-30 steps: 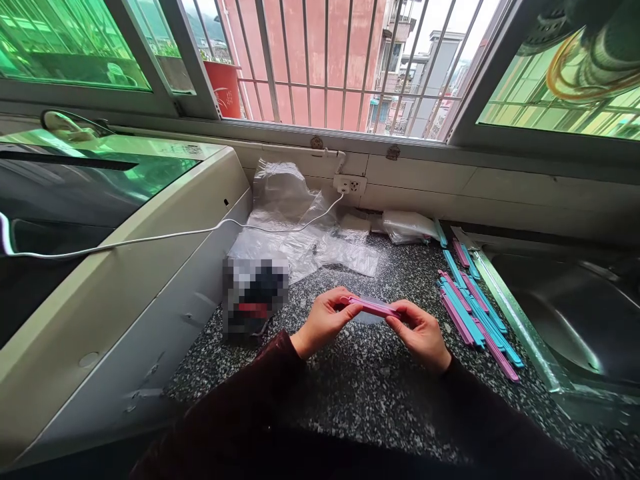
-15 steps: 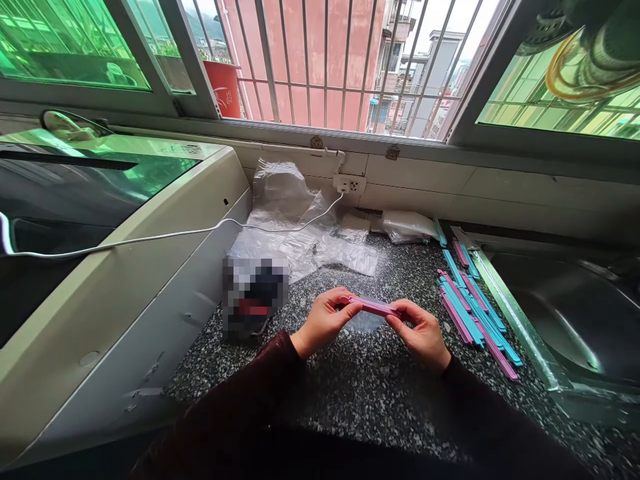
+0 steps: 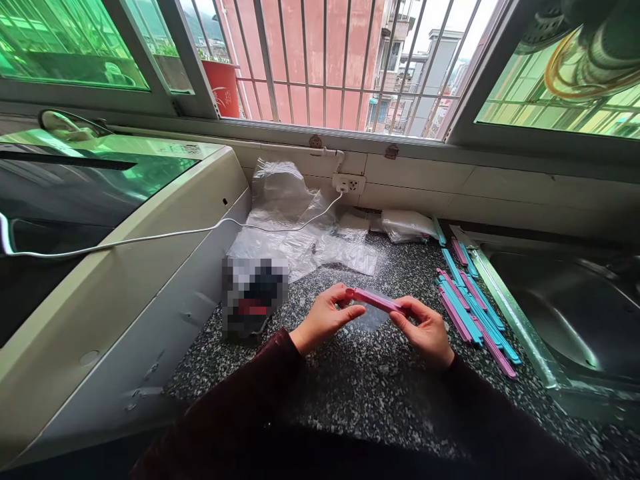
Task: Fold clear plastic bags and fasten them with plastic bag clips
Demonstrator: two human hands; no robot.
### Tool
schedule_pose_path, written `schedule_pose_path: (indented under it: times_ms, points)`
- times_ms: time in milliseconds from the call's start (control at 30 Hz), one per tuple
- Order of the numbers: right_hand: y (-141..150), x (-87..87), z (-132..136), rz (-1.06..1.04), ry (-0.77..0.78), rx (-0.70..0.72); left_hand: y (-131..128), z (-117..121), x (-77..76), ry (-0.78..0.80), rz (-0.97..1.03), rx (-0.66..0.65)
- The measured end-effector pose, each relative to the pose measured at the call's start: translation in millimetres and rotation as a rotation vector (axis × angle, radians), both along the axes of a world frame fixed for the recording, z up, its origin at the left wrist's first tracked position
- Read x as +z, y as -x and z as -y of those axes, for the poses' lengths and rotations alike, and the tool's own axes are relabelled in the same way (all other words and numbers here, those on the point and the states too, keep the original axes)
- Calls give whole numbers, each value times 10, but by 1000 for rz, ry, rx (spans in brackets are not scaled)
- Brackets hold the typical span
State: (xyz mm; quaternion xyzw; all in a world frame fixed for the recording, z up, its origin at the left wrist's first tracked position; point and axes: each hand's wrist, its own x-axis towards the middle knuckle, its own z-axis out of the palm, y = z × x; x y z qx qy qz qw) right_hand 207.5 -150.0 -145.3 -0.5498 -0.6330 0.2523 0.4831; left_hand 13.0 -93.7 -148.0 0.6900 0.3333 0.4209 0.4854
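A pink bag clip is held out before me over the speckled counter, its left end slightly higher than its right. My right hand pinches the right end between thumb and fingers. At the other end, the curled fingers of my left hand touch the clip, while its thumb points along below it, a little apart. A clear plastic bag shows under the clip and hangs toward the counter. To the right lie several pink and turquoise bag clips in a loose heap.
Crumpled clear plastic bags lie at the back, with a packet of clear bags beside them. A white cord runs from the wall socket across a large white appliance. On the right is a metal sink.
The left end of the clip has risen a little, and my left thumb has come off it. My right hand keeps its hold.
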Motion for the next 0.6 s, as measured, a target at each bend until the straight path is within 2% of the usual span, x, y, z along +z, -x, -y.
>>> schedule_pose_path:
  times_ms: [133, 300, 400, 600]
  points:
    - [-71, 1, -23, -81, 24, -60, -19, -16, -49, 17, -155, -83]
    - [-123, 0, -37, -135, 28, -101, -23, -4, -51, -72, -223, -152]
    - [-119, 27, -28, -96, 24, -67, -18, 12, -31, 0, -193, -174]
    - [-14, 35, -15, -13, 90, 78, -21, 23, -13, 128, -30, -119]
